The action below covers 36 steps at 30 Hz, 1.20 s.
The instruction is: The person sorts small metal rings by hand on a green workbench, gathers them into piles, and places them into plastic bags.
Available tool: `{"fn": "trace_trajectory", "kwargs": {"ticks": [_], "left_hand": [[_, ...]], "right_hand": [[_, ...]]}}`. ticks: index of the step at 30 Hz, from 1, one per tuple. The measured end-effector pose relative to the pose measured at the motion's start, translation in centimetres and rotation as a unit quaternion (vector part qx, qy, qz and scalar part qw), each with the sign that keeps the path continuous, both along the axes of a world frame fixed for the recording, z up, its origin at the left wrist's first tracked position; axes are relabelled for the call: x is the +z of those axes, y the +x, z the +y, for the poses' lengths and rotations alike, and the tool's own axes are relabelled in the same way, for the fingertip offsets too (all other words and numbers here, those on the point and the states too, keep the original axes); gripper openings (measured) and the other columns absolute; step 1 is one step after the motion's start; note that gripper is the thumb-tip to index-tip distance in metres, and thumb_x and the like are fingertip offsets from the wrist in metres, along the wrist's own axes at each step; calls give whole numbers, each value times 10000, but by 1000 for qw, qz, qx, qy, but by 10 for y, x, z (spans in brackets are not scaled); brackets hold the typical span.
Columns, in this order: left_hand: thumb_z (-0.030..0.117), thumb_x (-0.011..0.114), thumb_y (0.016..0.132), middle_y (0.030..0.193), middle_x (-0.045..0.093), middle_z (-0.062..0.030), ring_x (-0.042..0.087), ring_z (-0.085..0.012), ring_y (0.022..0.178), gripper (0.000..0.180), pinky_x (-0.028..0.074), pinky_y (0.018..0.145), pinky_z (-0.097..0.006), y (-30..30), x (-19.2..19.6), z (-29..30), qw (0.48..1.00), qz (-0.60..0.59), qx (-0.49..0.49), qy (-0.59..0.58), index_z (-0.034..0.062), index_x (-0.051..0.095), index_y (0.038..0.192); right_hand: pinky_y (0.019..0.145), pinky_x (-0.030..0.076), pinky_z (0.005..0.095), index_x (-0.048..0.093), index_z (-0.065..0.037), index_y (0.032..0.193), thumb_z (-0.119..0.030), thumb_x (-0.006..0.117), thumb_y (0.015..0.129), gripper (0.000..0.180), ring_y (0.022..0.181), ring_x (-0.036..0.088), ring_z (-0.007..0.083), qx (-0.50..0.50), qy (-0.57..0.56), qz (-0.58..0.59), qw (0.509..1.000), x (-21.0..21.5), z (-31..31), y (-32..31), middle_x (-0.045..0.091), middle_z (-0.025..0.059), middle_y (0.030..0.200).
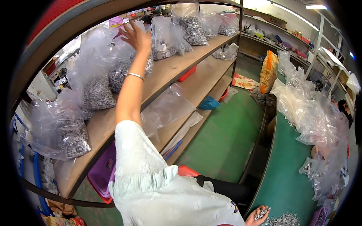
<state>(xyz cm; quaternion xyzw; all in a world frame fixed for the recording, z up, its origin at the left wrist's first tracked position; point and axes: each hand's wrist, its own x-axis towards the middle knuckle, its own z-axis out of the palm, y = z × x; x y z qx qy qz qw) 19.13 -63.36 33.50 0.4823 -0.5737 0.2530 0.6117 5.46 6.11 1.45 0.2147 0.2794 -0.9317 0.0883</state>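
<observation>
My left arm stretches out to the upper wooden shelf (166, 69), a metal bangle (136, 76) on its wrist. The left hand (136, 37) is open, fingers spread, above a clear plastic bag (120, 77) of small silvery metal parts; whether the fingertips touch the plastic I cannot tell. More such bags, among them a tall bag (98, 92) and a slumped bag (75, 137), stand nearer on the shelf. At the lower right, my right hand (253, 220) is curled around several small metal rings (260, 214), beside a loose pile of metal pieces (283, 220) on the green tabletop (288, 162).
Filled plastic bags (318, 120) crowd the table's right side. Purple basins (103, 169) sit under the shelf, a blue bag (209, 103) lower down. An orange sack (268, 71) stands at the far end of the green floor (222, 143).
</observation>
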Motion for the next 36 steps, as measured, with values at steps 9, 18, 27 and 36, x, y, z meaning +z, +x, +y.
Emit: {"fn": "trace_trajectory", "kwargs": {"ticks": [9,18,27,36], "left_hand": [[367,661,806,744,659,-174,656,-295,698,372,491,657,-351,95,13,-107,936,-89,-308,146,-4,673,779],[490,639,811,1024,647,-214,634,-336,931,467,490,825,-423,92,43,-41,987,-153,0,53,73,675,1019],[529,767,641,712,670,-182,662,-313,674,611,516,720,-413,170,34,-56,838,-349,-86,411,-26,660,872],[316,702,727,1224,562,-236,569,-376,1114,605,478,903,-447,152,13,-56,783,-366,67,498,-10,539,1211]], "right_hand": [[462,359,240,476,-114,668,-169,535,904,249,471,352,92,-74,110,-89,987,22,-27,10,462,4,614],[436,350,233,457,24,1036,-114,487,954,164,785,494,147,46,-159,102,981,-40,-3,2,510,103,952],[463,340,225,440,24,1061,-86,472,953,158,796,470,130,87,-202,115,969,-45,-2,0,492,95,943],[459,348,231,443,24,1052,-94,473,955,155,767,474,133,58,-189,101,975,-41,-1,7,486,92,917]]}}
